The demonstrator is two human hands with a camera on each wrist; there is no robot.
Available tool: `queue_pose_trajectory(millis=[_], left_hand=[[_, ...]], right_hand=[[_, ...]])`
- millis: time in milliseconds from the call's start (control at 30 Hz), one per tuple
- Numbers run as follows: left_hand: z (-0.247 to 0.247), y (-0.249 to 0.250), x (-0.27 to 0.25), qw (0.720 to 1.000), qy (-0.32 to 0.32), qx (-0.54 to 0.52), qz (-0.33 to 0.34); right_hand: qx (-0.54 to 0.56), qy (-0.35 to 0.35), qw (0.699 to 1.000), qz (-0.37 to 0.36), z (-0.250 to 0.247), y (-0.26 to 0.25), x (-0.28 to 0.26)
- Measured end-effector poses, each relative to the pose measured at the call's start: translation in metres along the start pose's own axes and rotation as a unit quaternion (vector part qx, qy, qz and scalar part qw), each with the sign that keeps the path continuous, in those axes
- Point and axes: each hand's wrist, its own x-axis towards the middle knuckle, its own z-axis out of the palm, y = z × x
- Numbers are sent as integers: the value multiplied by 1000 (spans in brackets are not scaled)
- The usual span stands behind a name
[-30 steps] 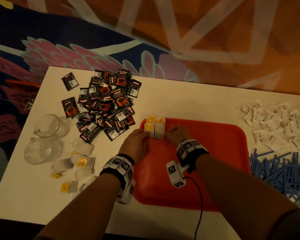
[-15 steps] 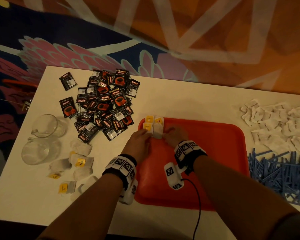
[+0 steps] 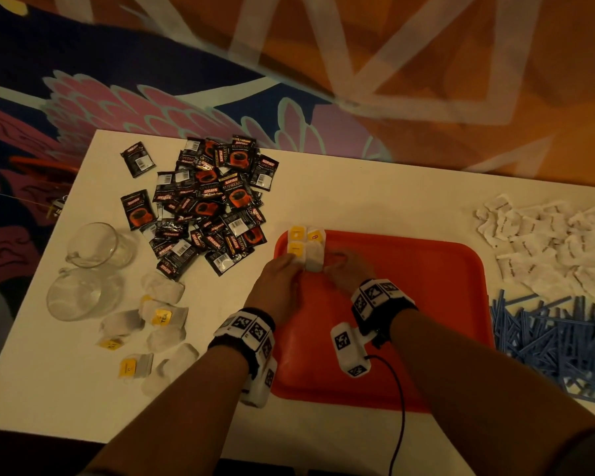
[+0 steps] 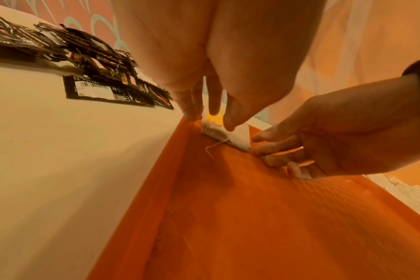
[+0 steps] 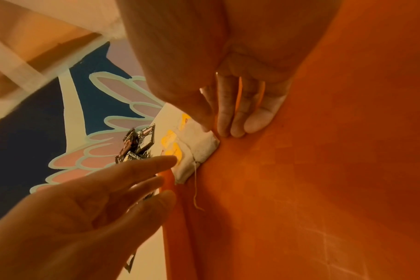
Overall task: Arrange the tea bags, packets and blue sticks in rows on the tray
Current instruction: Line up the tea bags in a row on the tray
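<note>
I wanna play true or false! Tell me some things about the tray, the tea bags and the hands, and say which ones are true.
1. Some tea bags lie in the tray's far left corner. True.
2. The blue sticks are lined up on the tray. False: they lie in a pile on the table, right of the tray.
3. Both hands are at the tea bags on the tray, the left hand on one side and the right hand on the other. True.
4. The black packets are stacked inside a glass cup. False: they lie in a heap on the table, and the two glass cups beside them hold none.
</note>
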Motion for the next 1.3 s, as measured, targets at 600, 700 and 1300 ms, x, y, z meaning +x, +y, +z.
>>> queue_pose_trajectory(millis=[600,700,1300], left_hand=[[-63,-93,-112,976,85,89,-177],[-77,-120,-128,955,-7,234,-182],[-41,-147,-143,987,42,102,-119]], right_hand=[[-91,-44,983,-150,51,-42,-59],[-128,-118,973,-154,74,-49,-68],[-184,-165,960,-136,100,-51,-90]])
